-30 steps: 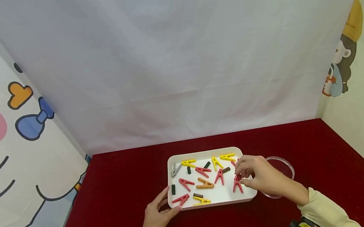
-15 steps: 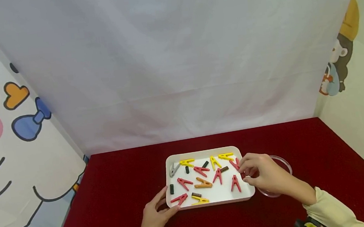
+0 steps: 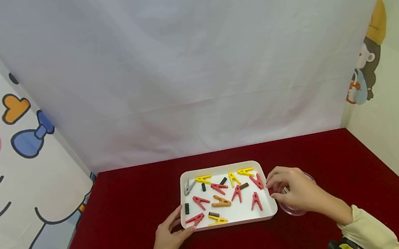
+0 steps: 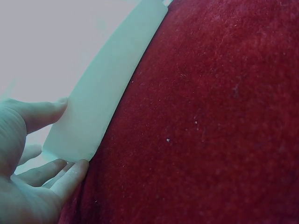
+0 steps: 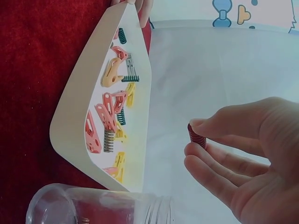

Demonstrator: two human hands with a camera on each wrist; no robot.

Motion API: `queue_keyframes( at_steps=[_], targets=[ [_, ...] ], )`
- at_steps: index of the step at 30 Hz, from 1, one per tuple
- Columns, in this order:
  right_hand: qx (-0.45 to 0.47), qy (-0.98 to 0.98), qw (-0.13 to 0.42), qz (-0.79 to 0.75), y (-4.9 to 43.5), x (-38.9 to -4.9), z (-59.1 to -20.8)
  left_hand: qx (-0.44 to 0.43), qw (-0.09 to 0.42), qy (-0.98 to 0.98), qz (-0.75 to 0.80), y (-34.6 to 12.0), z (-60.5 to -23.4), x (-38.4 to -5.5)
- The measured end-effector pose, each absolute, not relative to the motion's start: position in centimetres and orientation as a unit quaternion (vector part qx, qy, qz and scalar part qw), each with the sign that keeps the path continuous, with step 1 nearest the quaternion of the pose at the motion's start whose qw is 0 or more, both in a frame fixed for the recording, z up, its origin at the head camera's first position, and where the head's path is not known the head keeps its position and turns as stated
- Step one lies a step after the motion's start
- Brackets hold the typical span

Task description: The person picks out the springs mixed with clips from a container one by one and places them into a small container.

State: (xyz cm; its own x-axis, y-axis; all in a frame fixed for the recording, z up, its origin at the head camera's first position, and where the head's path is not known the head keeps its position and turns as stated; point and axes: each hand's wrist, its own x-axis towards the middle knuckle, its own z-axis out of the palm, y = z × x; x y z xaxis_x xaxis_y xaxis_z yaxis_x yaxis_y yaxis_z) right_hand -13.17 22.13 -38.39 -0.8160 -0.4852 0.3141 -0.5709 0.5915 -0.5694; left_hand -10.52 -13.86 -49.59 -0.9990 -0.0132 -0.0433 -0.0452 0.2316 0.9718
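Between thumb and fingers, my right hand (image 3: pixel 296 189) pinches a small dark red coil spring (image 5: pixel 197 137). It is held above the gap between the white tray (image 3: pixel 237 222) and a clear plastic jar (image 5: pixel 93 200). At the tray's front left corner my left hand (image 3: pixel 168 237) holds the walls, the thumb (image 4: pixel 44 114) on the front and the fingers round the side. Red clothespins (image 3: pixel 256 201), yellow clothespins (image 3: pixel 245 172), an orange clothespin (image 3: pixel 221 201) and a grey clothespin (image 3: pixel 189 187) lie in the tray. Dark springs (image 3: pixel 187 208) and brown springs (image 3: pixel 244 185) lie among them.
The jar stands just right of the tray, partly hidden under my right hand in the head view; a small brownish thing shows inside. Dark red cloth (image 3: pixel 137 194) covers the table. A pale curtain (image 3: pixel 195 80) hangs behind, with cartoon-printed panels at both sides.
My right hand has lifted the dark red spring from beside a red clothespin and carried it right, past the tray's right rim to the jar. My left hand stays at the tray corner.
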Motion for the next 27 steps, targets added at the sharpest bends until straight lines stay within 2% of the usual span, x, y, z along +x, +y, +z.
queue_keyframes(
  at_steps=[4,27],
  targets=[
    [0.277,-0.899,0.053,0.335,22.4,-13.1,-38.3,-0.025,0.023,0.785,0.618,-13.8,-49.6,-10.5],
    [0.272,-0.904,0.075,0.323,24.5,-13.3,-37.7,-0.015,0.023,0.778,0.628,-14.0,-49.5,-10.4]
  ],
)
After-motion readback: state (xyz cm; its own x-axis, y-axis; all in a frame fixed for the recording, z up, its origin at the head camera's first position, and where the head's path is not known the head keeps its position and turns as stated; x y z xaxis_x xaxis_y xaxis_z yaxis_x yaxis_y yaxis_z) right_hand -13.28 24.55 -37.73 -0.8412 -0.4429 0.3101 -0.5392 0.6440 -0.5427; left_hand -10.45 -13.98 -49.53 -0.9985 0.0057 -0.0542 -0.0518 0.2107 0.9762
